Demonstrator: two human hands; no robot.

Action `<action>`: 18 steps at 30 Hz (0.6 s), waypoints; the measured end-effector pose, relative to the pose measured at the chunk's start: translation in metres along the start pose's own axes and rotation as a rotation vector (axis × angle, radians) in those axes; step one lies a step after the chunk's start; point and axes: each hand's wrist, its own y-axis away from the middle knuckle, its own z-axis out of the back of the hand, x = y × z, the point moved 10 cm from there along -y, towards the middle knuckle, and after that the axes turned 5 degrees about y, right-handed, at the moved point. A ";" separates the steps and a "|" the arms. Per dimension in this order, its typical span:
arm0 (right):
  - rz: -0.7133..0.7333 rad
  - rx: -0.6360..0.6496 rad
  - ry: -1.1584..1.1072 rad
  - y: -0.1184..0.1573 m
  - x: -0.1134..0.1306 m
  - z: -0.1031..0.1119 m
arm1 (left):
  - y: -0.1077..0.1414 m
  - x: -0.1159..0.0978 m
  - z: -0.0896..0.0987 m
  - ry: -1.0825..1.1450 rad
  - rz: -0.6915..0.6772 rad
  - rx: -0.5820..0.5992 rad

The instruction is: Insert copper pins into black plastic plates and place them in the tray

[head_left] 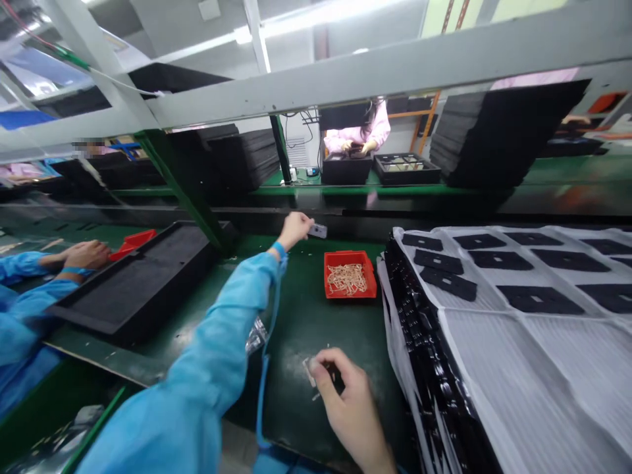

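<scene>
My left hand (295,228), in a blue sleeve with a blue wrist strap, reaches out over the far edge of the green table (296,316). Its fingers pinch a small grey plate-like part (318,230) with a dark hole. Nearer to me, my right hand (343,388) hovers low over the table with thumb and forefinger together; what it holds, if anything, is too small to make out. Small pale bits lie by its fingertips. A red bin (349,294) of tan pieces sits beyond it.
At right, stacked trays (523,329) carry black flat parts. A black foam tray (143,283) lies left, beside a co-worker's hands (83,257). A clear bag (256,336) is near my left sleeve. A green post (182,187) and dark ledge stand ahead.
</scene>
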 end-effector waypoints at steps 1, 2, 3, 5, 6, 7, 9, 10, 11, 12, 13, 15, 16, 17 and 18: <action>0.013 0.013 0.014 -0.001 0.001 -0.003 | -0.010 -0.001 -0.020 -0.003 0.010 0.042; 0.020 0.017 0.031 -0.001 0.001 -0.004 | -0.015 -0.002 -0.038 -0.008 0.016 0.075; 0.023 0.011 0.048 -0.002 0.000 -0.003 | -0.017 -0.003 -0.052 -0.017 0.017 0.097; 0.017 -0.014 0.077 -0.003 -0.003 0.001 | -0.017 -0.003 -0.070 -0.046 0.009 0.123; 0.012 -0.032 0.087 -0.003 -0.005 0.004 | -0.017 -0.002 -0.073 -0.064 -0.001 0.132; -0.003 -0.054 0.094 -0.002 -0.007 0.009 | -0.016 0.000 -0.073 -0.083 -0.017 0.144; -0.073 -0.128 0.086 0.001 -0.015 0.021 | -0.012 0.007 -0.068 -0.114 -0.066 0.204; -0.127 -0.178 0.063 0.004 -0.020 0.028 | -0.006 0.012 -0.063 -0.124 -0.098 0.263; -0.197 -0.233 0.024 0.008 -0.027 0.035 | 0.006 0.018 -0.059 -0.128 -0.137 0.340; -0.272 -0.281 -0.030 0.013 -0.035 0.040 | 0.023 0.023 -0.056 -0.125 -0.179 0.437; -0.337 -0.307 -0.098 0.017 -0.042 0.042 | 0.047 0.028 -0.053 -0.114 -0.225 0.544; -0.407 -0.300 -0.251 0.021 -0.051 0.038 | 0.110 0.035 -0.048 -0.056 -0.323 0.748; -0.420 -0.273 -0.320 0.022 -0.053 0.034 | 0.146 0.037 -0.047 -0.015 -0.360 0.816; -0.413 -0.239 -0.380 0.021 -0.052 0.031 | 0.179 0.038 -0.045 0.019 -0.380 0.833; -0.401 -0.209 -0.426 0.019 -0.051 0.028 | 0.208 0.041 -0.046 0.044 -0.381 0.812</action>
